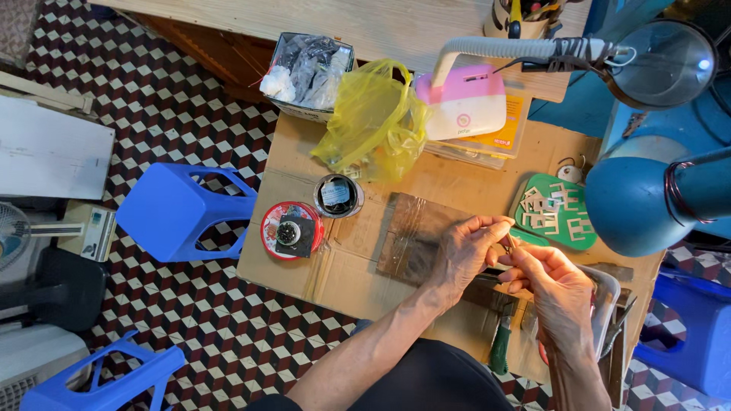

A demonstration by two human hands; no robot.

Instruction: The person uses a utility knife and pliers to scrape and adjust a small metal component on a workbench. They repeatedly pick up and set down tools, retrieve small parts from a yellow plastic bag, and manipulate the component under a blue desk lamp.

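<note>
- The left hand (463, 255) and the right hand (554, 285) meet over the middle of the cardboard-covered table (304, 266), fingertips close together and nearly touching.
- Between them sits a small metal piece (508, 243), thin and dark; it is too small to say what it is.
- The left hand's thumb and forefinger are pinched narrow at the top of that piece, so the grip looks closed on it, though the contact itself is partly hidden.
- The right hand's fingers curl in from the lower right and pinch towards the same spot; I cannot tell whether they hold the piece too or a fine tool against it.
- The piece lies right at the left hand's fingertips, up and to the left of the right hand's palm. Its long axis seems to run roughly up and down in the head view, but this is uncertain.
- Both hands are equally near; the left one appears to carry it.
- Under the hands lies a dark wooden board (415, 236), just to the left of the pinch.
- A green-handled tool (499, 348) lies on the table below the hands, well apart from the pinch.
- A green tray (569, 199) with small pale parts sits just beyond the hands, to the right.
- A red round tin (292, 230) and a small open can (337, 195) stand further left.
- A yellow plastic bag (375, 122) lies at the far edge.
</note>
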